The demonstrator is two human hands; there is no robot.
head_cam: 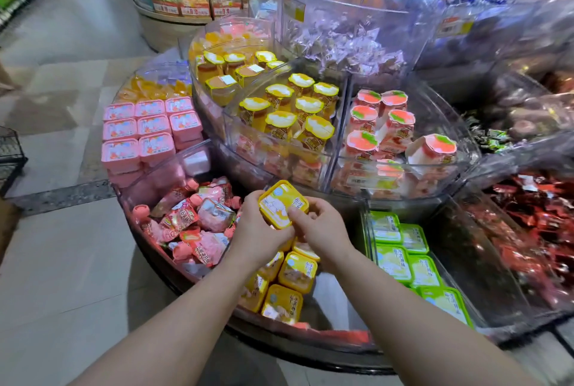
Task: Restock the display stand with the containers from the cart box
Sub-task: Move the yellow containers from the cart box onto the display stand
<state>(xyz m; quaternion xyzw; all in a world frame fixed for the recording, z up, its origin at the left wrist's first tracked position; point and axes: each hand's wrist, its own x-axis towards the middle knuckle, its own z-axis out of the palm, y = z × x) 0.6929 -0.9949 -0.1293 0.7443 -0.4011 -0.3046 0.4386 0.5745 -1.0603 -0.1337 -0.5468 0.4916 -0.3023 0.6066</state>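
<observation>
Around the hands, the round stand [198, 280] is split into clear plastic bins: pink tubs [136, 137] at left, soft pink pouches [192, 218], green tubs [413, 258] at right. Both hands grip one square yellow tub [281, 204] above the near bin: left hand [259, 230] with fingers curled under it, right hand [320, 225] pinching its lid. More yellow tubs [289, 286] lie tilted below.

Glossy yellow plastic container [282, 205], clear bins [403, 165].
</observation>
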